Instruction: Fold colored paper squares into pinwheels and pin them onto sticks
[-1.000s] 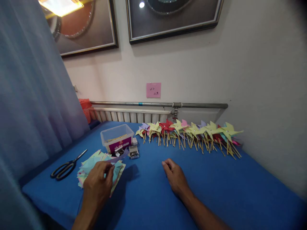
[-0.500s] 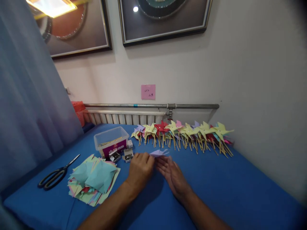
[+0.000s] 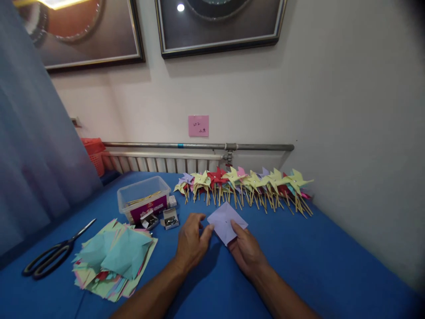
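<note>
Head cam: your R hand (image 3: 249,250) pinches the lilac paper sq (image 3: 222,221), thumb on top, fingers under, over the blue tabletop (image 3: 305,248), this side of the pinwheel row (image 3: 233,177). It's diamond-wise: one corner pts wallward, opp. one at you; sides look abt equal. L hand (image 3: 191,237) half-open, thumb by its L corner; can't tell re contact.

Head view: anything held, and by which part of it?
The right hand holds the purple paper square by its lower-right edge, thumb on top. The left hand is by its left corner; whether it touches cannot be told.
</note>
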